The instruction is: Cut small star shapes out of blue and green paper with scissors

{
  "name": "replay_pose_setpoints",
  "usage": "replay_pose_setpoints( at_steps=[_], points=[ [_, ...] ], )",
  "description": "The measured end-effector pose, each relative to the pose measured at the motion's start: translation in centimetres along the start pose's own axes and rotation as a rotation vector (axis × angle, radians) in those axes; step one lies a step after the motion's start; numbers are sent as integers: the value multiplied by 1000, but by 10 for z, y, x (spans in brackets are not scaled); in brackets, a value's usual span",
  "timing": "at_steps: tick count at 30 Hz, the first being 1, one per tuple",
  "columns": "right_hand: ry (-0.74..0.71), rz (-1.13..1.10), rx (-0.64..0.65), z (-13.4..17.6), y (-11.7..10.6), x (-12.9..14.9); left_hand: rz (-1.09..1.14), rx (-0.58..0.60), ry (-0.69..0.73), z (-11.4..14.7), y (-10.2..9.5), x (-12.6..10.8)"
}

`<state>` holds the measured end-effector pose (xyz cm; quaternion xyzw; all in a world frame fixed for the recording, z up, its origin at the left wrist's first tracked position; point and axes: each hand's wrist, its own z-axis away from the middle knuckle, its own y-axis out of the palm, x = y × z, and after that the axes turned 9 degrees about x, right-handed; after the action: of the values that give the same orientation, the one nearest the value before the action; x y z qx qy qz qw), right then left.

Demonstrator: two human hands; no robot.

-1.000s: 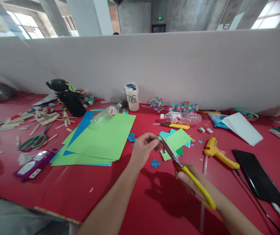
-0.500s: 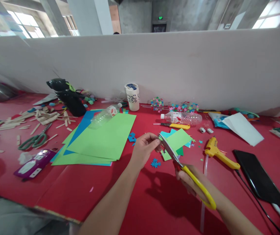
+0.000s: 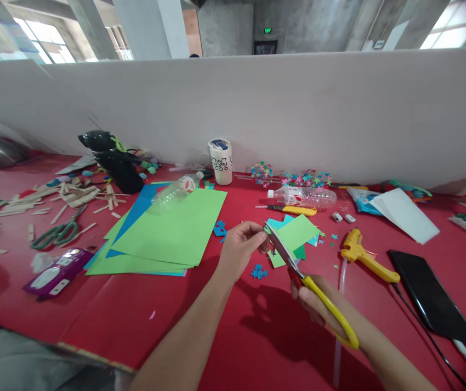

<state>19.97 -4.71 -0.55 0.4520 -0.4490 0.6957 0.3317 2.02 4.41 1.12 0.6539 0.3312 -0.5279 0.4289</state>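
My right hand [image 3: 318, 304] grips a pair of scissors [image 3: 326, 307] with yellow handles, its blades pointing up and left. The blade tips are at the fingertips of my left hand [image 3: 243, 244], which is closed in a pinch. Whatever lies between those fingers is too small or hidden to make out. Beneath the blades are light green paper pieces [image 3: 298, 234] and some blue and dark green scraps. A small pile of blue paper stars [image 3: 259, 271] lies below my left hand, and more blue cut paper [image 3: 218, 229] is to its left.
Green and blue paper sheets [image 3: 167, 233] lie left, under a plastic bottle [image 3: 178, 190]. A second bottle [image 3: 306, 196], a utility knife [image 3: 295, 209] and a cup [image 3: 220, 163] stand or lie behind. At right are a yellow glue gun [image 3: 366, 255] and a black tablet [image 3: 432, 298]. Green scissors [image 3: 59, 233] lie far left.
The scissors and my right hand have shifted very slightly. My left hand keeps its pinch in the same place.
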Motion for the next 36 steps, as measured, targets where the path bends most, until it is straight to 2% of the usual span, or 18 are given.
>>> replay_pose_setpoints(
  at_steps=[12, 30, 36],
  points=[
    [-25, 23, 10, 0, 0, 0, 21, 4, 5, 0, 1, 2],
    [39, 20, 16, 3, 4, -2, 24, -4, -11, 0, 3, 1],
    [78, -60, 51, 5, 8, -2, 34, 1, -16, 1, 3, -1]
  ],
)
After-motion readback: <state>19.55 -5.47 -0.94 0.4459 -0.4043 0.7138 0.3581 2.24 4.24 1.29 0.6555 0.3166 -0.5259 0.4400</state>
